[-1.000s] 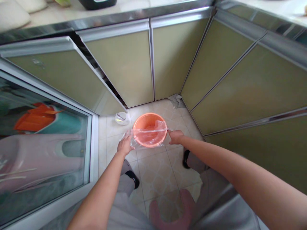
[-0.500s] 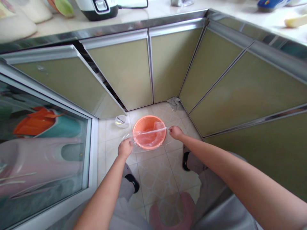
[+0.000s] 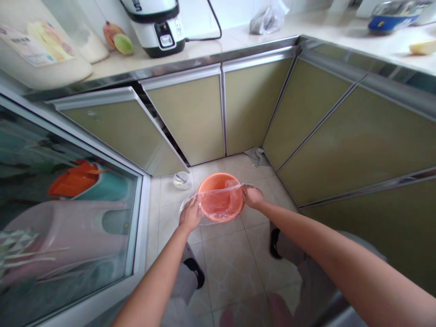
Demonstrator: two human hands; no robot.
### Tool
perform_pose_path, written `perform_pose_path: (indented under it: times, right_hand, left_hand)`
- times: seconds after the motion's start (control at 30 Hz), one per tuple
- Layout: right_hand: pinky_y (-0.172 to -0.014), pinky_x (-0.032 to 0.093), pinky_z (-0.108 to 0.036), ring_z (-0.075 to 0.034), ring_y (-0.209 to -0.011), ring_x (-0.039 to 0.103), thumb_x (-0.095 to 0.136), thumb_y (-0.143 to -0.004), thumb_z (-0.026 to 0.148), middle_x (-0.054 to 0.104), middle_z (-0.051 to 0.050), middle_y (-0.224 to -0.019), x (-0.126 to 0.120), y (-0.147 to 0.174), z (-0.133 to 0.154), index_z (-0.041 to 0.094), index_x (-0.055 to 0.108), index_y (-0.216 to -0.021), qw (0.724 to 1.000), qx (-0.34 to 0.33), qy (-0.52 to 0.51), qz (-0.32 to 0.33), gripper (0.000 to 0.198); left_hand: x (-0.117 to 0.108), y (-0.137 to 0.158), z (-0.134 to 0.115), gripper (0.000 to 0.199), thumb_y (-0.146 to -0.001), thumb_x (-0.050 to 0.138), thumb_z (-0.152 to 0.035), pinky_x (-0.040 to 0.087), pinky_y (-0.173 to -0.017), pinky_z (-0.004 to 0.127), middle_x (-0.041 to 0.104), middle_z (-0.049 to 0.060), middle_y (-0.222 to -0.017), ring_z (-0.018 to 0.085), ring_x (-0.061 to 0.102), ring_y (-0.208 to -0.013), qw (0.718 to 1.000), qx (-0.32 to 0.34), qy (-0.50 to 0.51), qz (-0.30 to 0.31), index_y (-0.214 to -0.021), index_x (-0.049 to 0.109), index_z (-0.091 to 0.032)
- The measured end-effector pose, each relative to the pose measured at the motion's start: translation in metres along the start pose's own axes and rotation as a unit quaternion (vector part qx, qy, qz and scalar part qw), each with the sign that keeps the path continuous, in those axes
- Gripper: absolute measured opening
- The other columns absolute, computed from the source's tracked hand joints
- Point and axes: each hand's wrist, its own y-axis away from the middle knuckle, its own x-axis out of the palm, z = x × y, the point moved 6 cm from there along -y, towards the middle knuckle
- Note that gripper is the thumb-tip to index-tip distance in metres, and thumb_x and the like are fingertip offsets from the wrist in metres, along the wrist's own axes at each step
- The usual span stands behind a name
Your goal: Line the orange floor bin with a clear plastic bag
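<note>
An orange plastic basin (image 3: 218, 214) stands on the tiled floor between my hands. Clear plastic film (image 3: 221, 190), perhaps a bag, stretches across its opening, with loose edges at both sides. My left hand (image 3: 191, 212) grips the film at the basin's left rim. At the right rim my right hand (image 3: 252, 195) is closed on the other end of the film; its fingertips are partly hidden. Whether either hand also touches the rim I cannot tell.
A small clear container (image 3: 182, 180) sits on the floor left of the basin. A grey cloth (image 3: 257, 157) lies in the cabinet corner. A cabinet door (image 3: 119, 127) stands ajar beside a glass door (image 3: 68, 218). A rice cooker (image 3: 156, 32) is on the counter. My feet flank the basin.
The view has tilted up, showing more counter. Both hands have come down closer to the basin's rim, and the film's taut edge now lies lower across the opening.
</note>
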Motion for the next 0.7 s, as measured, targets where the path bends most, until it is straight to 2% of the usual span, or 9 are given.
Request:
perform_pose_path:
  times: [0.1,0.27,0.37,0.53,0.7]
  right_hand:
    - [-0.107,0.045,-0.029,-0.026,-0.130,0.062,0.048,-0.102,0.025,0.066,-0.020,-0.140,-0.007,-0.010,0.006,0.011,0.064,-0.137,0.999,-0.018,0.001,-0.028,0.041]
    - [-0.101,0.049,-0.030,-0.026,-0.121,0.068,0.047,-0.101,0.026,0.070,-0.013,-0.136,-0.008,-0.028,0.003,0.020,0.060,-0.142,0.999,-0.007,-0.016,-0.035,0.044]
    - [-0.097,0.051,-0.031,-0.026,-0.116,0.070,0.046,-0.100,0.027,0.072,-0.012,-0.133,-0.006,-0.042,-0.002,0.022,0.055,-0.147,0.999,0.003,-0.021,-0.038,0.048]
    - [-0.103,0.049,-0.032,-0.026,-0.125,0.066,0.047,-0.102,0.033,0.067,-0.013,-0.143,-0.006,-0.071,-0.010,0.018,0.046,-0.158,0.999,0.005,-0.015,-0.043,0.058]
    - [-0.104,0.050,-0.035,-0.028,-0.131,0.063,0.046,-0.103,0.046,0.062,-0.013,-0.150,-0.017,-0.100,-0.010,0.020,0.038,-0.164,0.998,0.014,-0.025,-0.052,0.066]
  left_hand:
    - [0.004,-0.008,0.015,0.066,-0.099,0.041,-0.019,0.030,-0.128,0.043,0.040,0.018,-0.167,0.026,0.034,-0.157,1.000,-0.013,0.016,-0.007,-0.164,0.034,-0.011]
    - [0.014,-0.029,0.034,0.066,-0.103,0.037,-0.024,0.033,-0.127,0.045,0.036,0.019,-0.169,0.026,0.031,-0.159,0.997,-0.054,0.057,-0.008,-0.167,0.026,-0.011]
    - [0.017,-0.045,0.039,0.064,-0.104,0.035,-0.025,0.032,-0.128,0.043,0.034,0.017,-0.170,0.024,0.031,-0.159,0.996,-0.058,0.071,-0.010,-0.166,0.030,-0.012]
    - [0.015,-0.073,0.045,0.057,-0.105,0.038,-0.027,0.032,-0.128,0.042,0.035,0.011,-0.171,0.023,0.032,-0.159,0.994,-0.062,0.082,-0.033,-0.161,0.042,-0.020]
    - [0.012,-0.097,0.054,0.054,-0.105,0.037,-0.026,0.032,-0.129,0.040,0.033,0.012,-0.172,0.023,0.033,-0.158,0.991,-0.083,0.092,-0.050,-0.156,0.049,-0.017]
